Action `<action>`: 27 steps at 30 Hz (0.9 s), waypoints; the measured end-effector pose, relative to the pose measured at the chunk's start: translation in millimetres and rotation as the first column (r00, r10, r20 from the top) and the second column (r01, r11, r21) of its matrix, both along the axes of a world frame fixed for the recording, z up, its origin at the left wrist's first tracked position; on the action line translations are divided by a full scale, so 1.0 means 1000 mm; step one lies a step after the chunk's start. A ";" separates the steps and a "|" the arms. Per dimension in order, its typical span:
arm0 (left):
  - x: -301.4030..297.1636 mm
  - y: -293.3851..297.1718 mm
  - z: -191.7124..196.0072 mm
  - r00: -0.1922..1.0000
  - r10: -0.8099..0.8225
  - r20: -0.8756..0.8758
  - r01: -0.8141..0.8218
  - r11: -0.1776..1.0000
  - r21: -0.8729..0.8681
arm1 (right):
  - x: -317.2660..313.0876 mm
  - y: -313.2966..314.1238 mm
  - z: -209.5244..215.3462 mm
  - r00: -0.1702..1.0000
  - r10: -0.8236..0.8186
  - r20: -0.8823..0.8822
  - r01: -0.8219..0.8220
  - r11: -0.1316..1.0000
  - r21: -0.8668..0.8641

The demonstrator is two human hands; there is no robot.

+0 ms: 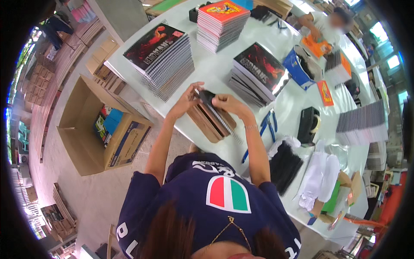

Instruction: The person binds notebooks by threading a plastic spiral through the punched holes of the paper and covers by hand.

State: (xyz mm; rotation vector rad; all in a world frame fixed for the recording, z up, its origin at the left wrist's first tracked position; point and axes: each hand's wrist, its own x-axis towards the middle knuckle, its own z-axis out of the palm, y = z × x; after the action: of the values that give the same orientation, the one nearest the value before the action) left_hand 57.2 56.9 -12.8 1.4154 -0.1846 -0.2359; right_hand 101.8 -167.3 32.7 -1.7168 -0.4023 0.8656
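A dark-covered spiral notebook [208, 98] stands edge-on at a slotted brown wooden block [208, 133] near the table's front edge. My left hand [188, 103] is closed on its far left end, fingertips at the cover's corner. From the right, my right hand [231, 105] grips the same notebook, thumb pressed on the dark cover. A wire coil [227, 124] runs along the notebook's near side, and its loose end sticks out past the block toward me. Blue-handled pliers [269, 125] lie on the table just right of my right forearm.
Beyond my hands stand two stacks of dark-covered notebooks [161, 64] [258, 71] and an orange-topped stack [222, 21]. A black tape dispenser [308, 125] and black wire bundles [285, 166] sit rightward. An open carton [82, 146] stands left. Another person [321, 28] works across the table.
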 end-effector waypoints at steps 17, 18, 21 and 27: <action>0.006 -0.010 -0.001 0.981 0.087 0.173 -0.105 0.990 0.098 | -0.003 -0.008 -0.039 0.986 -0.149 0.072 0.143 0.986 0.081; 0.007 -0.011 -0.003 0.975 0.101 0.197 -0.128 0.984 0.126 | -0.004 -0.011 -0.044 0.957 -0.212 0.196 0.215 0.977 0.006; 0.005 -0.024 0.001 0.962 0.191 0.194 -0.219 0.966 0.135 | -0.015 -0.034 -0.063 0.858 -0.348 0.379 0.369 0.929 0.019; -0.031 -0.051 -0.006 0.889 0.339 0.308 -0.430 0.849 0.306 | -0.124 -0.100 -0.102 0.399 -0.478 0.783 0.854 0.504 -0.127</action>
State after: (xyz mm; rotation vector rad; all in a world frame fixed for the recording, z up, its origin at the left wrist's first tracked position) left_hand 25.8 6.3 -19.0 1.8213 -0.0499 0.2583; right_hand -21.9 -267.1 -68.8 -2.4077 0.1893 -0.3996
